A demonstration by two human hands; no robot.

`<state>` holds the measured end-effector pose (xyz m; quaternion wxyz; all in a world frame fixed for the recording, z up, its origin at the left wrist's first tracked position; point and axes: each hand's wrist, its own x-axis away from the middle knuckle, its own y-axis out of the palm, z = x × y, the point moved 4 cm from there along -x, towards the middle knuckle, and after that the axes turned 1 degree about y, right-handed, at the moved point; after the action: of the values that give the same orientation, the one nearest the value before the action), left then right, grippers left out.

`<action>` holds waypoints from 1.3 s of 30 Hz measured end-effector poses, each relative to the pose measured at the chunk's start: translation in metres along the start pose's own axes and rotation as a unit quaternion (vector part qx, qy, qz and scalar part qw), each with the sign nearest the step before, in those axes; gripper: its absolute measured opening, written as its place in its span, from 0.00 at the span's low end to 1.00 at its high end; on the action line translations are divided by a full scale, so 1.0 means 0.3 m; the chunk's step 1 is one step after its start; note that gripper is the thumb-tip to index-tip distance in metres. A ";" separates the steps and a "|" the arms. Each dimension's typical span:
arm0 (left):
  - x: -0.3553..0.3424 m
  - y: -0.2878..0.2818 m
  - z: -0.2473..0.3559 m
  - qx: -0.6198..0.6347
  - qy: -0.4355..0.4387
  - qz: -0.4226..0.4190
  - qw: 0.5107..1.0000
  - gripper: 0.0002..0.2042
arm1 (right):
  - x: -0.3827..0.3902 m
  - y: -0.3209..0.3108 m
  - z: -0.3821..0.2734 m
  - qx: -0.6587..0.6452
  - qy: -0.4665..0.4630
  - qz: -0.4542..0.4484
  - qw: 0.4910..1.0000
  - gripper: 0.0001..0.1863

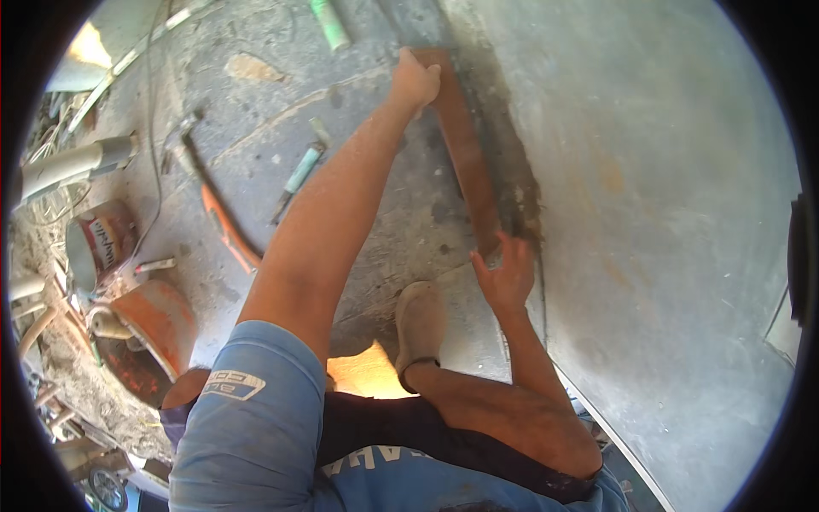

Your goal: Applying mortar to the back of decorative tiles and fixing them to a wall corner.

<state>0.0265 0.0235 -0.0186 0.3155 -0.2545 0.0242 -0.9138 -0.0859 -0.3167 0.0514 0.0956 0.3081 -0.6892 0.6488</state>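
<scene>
My left hand (416, 85) grips the far end of a flat, reddish-brown board (463, 154), lying lengthwise beside the edge of a large grey panel (661, 188). At the board's near end, my right hand (508, 273) holds on with bent fingers. To the left of my left forearm are a teal-handled tool (303, 171) and a hammer-like tool with an orange handle (222, 218), both on the stained grey floor (290, 111). A green tube (329, 21) lies beyond my left hand.
At the left stand an orange-stained bucket (162, 316) and a smaller pail (90, 252), among pipes (77, 166) and clutter. A thin cable runs down the floor there. A small red-and-white item (155, 265) lies nearby. My sandalled foot (418, 328) is between my arms.
</scene>
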 end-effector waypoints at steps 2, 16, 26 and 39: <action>0.040 -0.100 -0.035 0.051 -0.011 -0.023 0.998 0.30 | 0.052 -0.050 -0.119 0.014 -0.137 0.192 0.972 0.47; 0.551 -1.122 -0.099 0.016 -0.032 0.202 0.979 0.19 | 0.249 0.021 -0.697 -0.235 -0.267 0.013 0.935 0.47; 0.850 -0.984 -0.239 -0.420 0.144 0.170 0.880 0.23 | 0.006 0.010 -1.127 -0.096 -0.387 0.121 0.909 0.45; 1.296 -1.280 -0.335 -0.242 -0.198 -0.241 0.919 0.12 | -0.047 0.154 -1.247 -0.019 -0.372 0.106 0.922 0.39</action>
<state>-0.4996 0.0900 0.1477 0.0126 -0.4968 0.1195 -0.8595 -0.2004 0.0427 0.0576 -0.2314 0.4503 -0.7160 0.4806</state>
